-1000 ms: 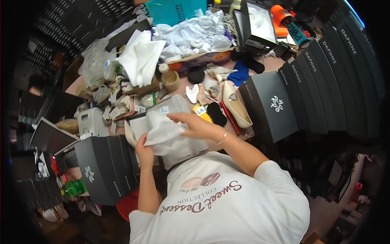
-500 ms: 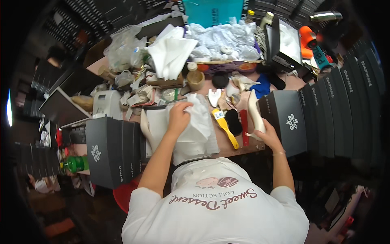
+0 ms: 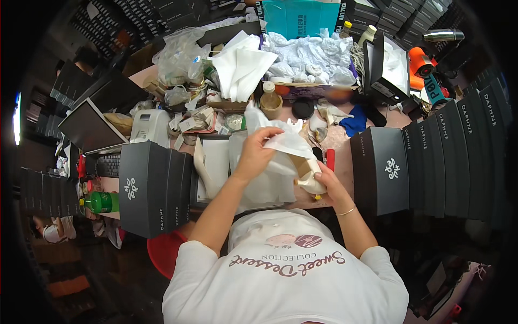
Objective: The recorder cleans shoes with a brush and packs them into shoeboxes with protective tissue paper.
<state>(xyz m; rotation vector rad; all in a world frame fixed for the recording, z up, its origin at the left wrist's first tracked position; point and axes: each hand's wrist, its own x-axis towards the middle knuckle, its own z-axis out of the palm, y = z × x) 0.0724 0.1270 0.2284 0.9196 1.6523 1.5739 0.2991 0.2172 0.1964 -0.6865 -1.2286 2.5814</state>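
Your left hand (image 3: 254, 156) pinches a white tissue sheet (image 3: 286, 143), and that sheet covers most of the open shoe box (image 3: 216, 170) under it, so you cannot tell what lies inside. Your right hand (image 3: 322, 181) wraps a pale shoe (image 3: 308, 181); only its heel end shows, the rest hidden by paper and fingers. The small clutter (image 3: 194, 119) behind the box is too small to name, perhaps wrappers. The stacked dark boxes (image 3: 464, 151) bend and fade into the black rim.

L hand (image 3: 253, 156) lifts tissue paper (image 3: 288, 143); R hand (image 3: 324, 181) grips cream shoe (image 3: 310, 178).
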